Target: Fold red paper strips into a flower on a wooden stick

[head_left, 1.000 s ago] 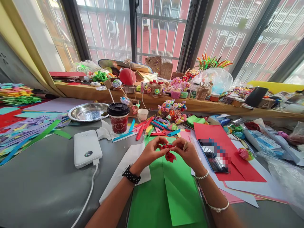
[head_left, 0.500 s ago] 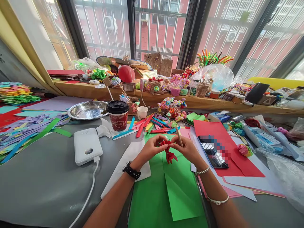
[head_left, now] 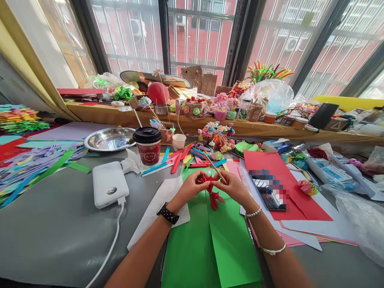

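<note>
A red folded-paper flower (head_left: 214, 200) hangs between my two hands over the green paper (head_left: 192, 252). My left hand (head_left: 192, 189) is closed, thumb and fingertips pinching the flower's upper left part. My right hand (head_left: 235, 187) pinches the flower from the other side. A thin wooden stick (head_left: 213, 166) is also tucked in my right hand, its free end pointing up and left. The fingertips partly hide the flower's top. Beneath my left hand and wrist lies a sheet of white paper (head_left: 159, 212).
At left are a white power bank (head_left: 110, 184) with a cable and a red cup (head_left: 149, 151) with a black lid. A metal plate (head_left: 90, 145) sits behind. Coloured paper strips (head_left: 177, 160) lie ahead. At right, a phone (head_left: 267, 192) rests on red paper (head_left: 315, 206).
The stick in my right hand has tipped over to the left. The flower has turned slightly between my fingers, and both hands stay at nearly the same place.
</note>
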Demonstrator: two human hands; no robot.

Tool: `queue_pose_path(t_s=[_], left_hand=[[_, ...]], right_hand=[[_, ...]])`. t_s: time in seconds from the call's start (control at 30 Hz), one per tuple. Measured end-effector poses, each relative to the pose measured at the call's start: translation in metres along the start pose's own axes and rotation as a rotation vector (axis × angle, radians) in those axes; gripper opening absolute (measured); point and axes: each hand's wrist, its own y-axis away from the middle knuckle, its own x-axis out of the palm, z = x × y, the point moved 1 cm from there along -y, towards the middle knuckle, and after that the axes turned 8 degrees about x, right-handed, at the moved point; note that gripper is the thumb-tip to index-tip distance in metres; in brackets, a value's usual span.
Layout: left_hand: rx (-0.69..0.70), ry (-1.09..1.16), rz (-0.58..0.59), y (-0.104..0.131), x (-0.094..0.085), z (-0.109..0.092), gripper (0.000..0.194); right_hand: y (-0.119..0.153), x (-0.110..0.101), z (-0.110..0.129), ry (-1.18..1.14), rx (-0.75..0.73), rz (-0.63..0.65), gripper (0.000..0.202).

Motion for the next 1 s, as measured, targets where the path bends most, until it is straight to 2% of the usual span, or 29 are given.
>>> queue_pose_path(t_s=[0.23, 0.53, 0.83, 1.0], left_hand=[[0.006, 0.018, 0.057, -0.0007, -0.0015, 0.0011, 0.024], [-0.019, 0.006, 0.017, -0.0015, 0.0021, 0.0047, 0.023], [-0.003, 0.006, 0.009, -0.0028, 0.0031, 0.0069, 0.021], [-0.002, 0.011, -0.008, -0.0039, 0.0040, 0.0084, 0.020]], right_hand=[[-0.0014, -0.0009, 0.0000, -0.025, 0.007, 0.003, 0.025], [-0.0003, 0.0024, 0.0016, 0.038, -0.015, -0.038, 0.014], [-0.0013, 0.0063, 0.0027, -0.043, 0.028, -0.008, 0.012], [-0.0025, 0.0074, 0.0014, 0.015, 0.038, -0.038, 0.010]])
